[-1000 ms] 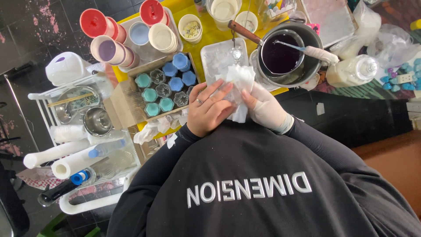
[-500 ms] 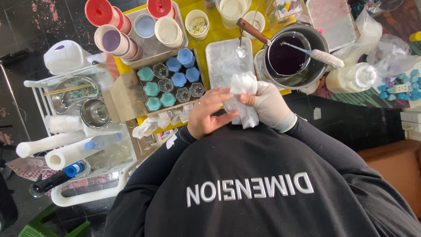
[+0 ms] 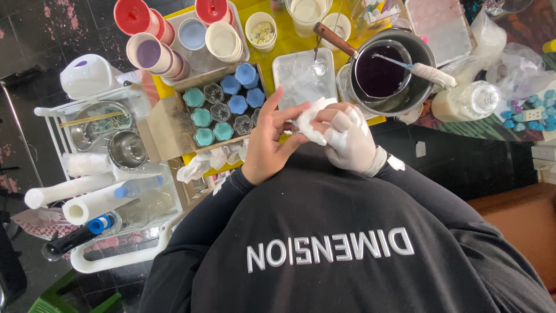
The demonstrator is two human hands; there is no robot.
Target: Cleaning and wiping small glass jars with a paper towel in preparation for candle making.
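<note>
Table edge: the near edge of the yellow table (image 3: pixel 289 43) runs just past the hands; the person's dark sleeves and chest fill the space below it.
Open room: little on the table; the cardboard box (image 3: pixel 223 107) of blue and teal moulds sits just left of the hands, the clear tray (image 3: pixel 301 78) straight ahead, the dark pot (image 3: pixel 385 72) of purple liquid ahead to the right.
Left side: a white wire rack (image 3: pixel 98 174) with a metal bowl (image 3: pixel 127 149) and white rolls stands close beside the table, leaving a narrow gap.
Right side: a clear bottle (image 3: pixel 466 101) lies beyond the pot; dark floor shows below it, the freest stretch.
Tissue: a crumpled white tissue (image 3: pixel 310 123) sits between the two hands, above the table's near edge.
Left hand: the bare left hand (image 3: pixel 269 145) is loosely open, fingers raised and spread, its thumb and fingertips touching the tissue's left side.
Right hand: the right hand (image 3: pixel 347 139), in a white glove, is curled closed around the tissue's right side, pinching it.
</note>
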